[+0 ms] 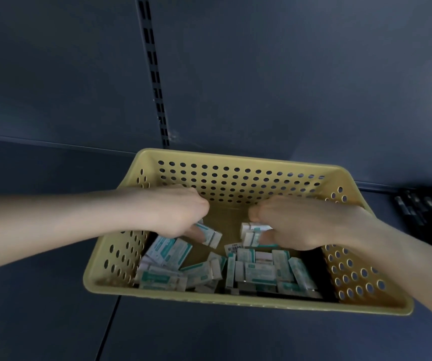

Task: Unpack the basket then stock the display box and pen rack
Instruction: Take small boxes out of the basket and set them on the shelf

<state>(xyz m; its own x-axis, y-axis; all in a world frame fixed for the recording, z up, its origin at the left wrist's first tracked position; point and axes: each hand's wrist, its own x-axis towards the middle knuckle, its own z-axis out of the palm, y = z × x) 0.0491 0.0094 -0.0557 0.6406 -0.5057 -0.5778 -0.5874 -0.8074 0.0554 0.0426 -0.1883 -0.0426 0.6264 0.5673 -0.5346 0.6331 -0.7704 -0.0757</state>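
A yellow perforated basket (235, 157) stands on a dark shelf and holds several small white-and-teal boxes (259, 272) piled along its near side. Both hands reach down inside it. My left hand (175, 212) grips a small white-and-teal box (211, 234) just above the pile. My right hand (298, 222) holds a couple of the same small boxes (252, 231) stacked together. The basket's far half shows bare floor.
A dark shelf board (40, 295) carries the basket, with a dark back panel and a slotted upright (155, 74) behind. At the right edge lies a row of black pens in a rack (428, 204).
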